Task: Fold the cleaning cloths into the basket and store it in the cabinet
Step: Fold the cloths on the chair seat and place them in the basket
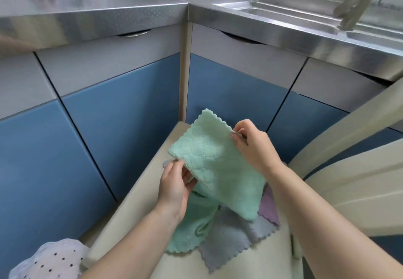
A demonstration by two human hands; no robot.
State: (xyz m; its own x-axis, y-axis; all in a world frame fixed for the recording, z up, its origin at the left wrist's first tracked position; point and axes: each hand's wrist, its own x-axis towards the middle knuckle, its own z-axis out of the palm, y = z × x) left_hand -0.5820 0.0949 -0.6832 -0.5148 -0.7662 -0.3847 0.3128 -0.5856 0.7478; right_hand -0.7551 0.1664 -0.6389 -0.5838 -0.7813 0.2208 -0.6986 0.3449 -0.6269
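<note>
Green quilted cleaning cloth (pixel 209 158) hangs soft and light above the chair seat (pixel 152 169); my left hand (pixel 176 182) pinches one corner, my right hand (pixel 250 143) another, best held by its edges.

A green cloth (pixel 214 163) is held up over a cream chair seat (pixel 139 193), pinched at one corner by the left hand (pixel 176 183) and at the opposite edge by the right hand (pixel 253 143). More cloths (pixel 222 235), green, grey and purple, are heaped beneath it.
</note>
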